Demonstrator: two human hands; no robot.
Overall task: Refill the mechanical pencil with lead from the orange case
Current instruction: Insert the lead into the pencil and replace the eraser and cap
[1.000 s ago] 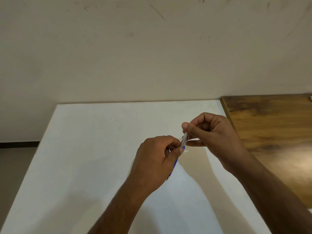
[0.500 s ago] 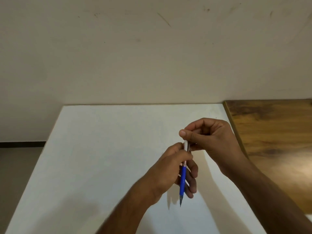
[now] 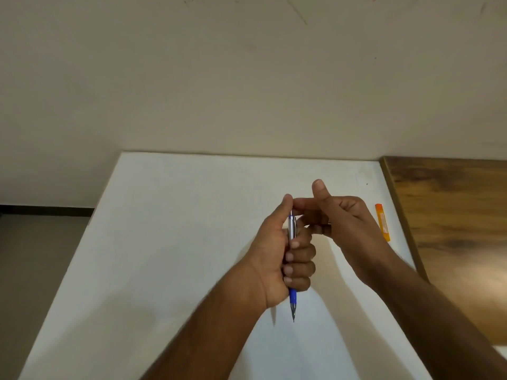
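Note:
The mechanical pencil (image 3: 292, 229), silver with a blue grip, stands upright with its tip pointing down over the white table (image 3: 178, 229). My left hand (image 3: 277, 256) is closed in a fist around its barrel, thumb up by the top end. My right hand (image 3: 348, 218) is just right of it, with the thumb raised, the index finger stretched left onto the pencil's top and the other fingers curled. I see nothing pinched in it. The orange lead case (image 3: 382, 222) lies flat on the table to the right of my right hand, near the table's right edge.
A brown wooden surface (image 3: 452, 215) adjoins the white table on the right. A plain wall rises behind the table's far edge. Bare floor shows to the left of the table.
The pencil has turned from slanted to upright and my left hand has taken a full fist grip. My right thumb has lifted off the pencil's top. The orange case has come into view.

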